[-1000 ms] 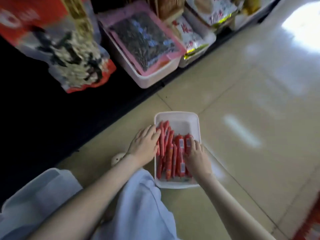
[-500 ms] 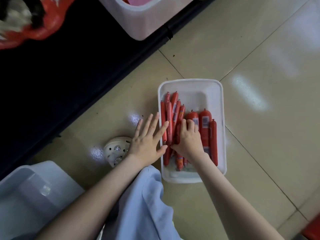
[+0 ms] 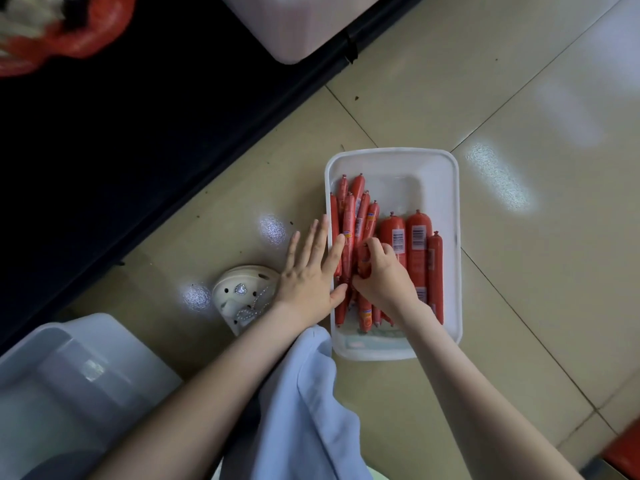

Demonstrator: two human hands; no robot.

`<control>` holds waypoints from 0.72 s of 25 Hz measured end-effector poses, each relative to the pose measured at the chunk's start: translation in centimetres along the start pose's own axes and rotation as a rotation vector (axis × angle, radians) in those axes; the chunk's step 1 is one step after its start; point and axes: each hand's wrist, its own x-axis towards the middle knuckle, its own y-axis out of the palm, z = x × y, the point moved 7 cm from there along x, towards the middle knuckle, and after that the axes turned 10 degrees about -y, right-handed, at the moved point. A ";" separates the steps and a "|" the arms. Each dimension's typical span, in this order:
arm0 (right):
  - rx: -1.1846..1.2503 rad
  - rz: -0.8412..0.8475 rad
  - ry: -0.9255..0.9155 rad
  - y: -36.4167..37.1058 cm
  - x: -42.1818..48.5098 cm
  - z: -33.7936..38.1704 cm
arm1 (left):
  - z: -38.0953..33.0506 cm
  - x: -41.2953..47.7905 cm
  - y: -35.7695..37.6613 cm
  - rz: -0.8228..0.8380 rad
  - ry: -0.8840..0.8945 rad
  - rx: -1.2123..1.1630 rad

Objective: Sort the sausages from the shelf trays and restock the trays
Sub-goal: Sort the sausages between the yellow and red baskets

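1. Barely shifted since earlier: right hand (image 3: 384,278) curled round thin sausages (image 3: 355,206), left hand (image 3: 308,275) flat, fingers straight, against them.
2. Lay grouped in tray (image 3: 398,181) on floor, thick sausages (image 3: 417,268) rightward.
3. Judged sorting underway; restocking left.

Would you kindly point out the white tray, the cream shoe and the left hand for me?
white tray (image 3: 408,188), head view, bare floor at its far end.
cream shoe (image 3: 235,299), head view, perforated upper.
left hand (image 3: 310,275), head view, back of the hand.
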 end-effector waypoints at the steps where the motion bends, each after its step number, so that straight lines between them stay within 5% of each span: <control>1: 0.013 -0.030 -0.027 -0.2 -0.1 0.2 | -0.1 0.1 -0.2 -0.013 0.001 -0.034; 6: 0.491 -0.315 -0.053 -4.8 -1.3 2.8 | -1.8 1.0 -3.0 0.033 -0.001 -0.561; 9: 0.589 -0.297 -0.207 -6.7 -0.3 6.8 | -1.9 2.3 -4.4 0.282 -0.254 -1.039; 11: 0.609 -0.238 -0.294 -6.6 0.4 8.6 | -1.4 3.0 -4.4 0.354 -0.318 -1.018; 15: 0.720 -0.172 -0.259 -5.5 0.9 9.1 | 0.0 3.3 -5.1 0.280 -0.433 -1.340; 18: 0.699 -0.355 -0.174 -4.9 1.1 8.3 | 1.9 2.9 -4.7 0.220 -0.596 -1.548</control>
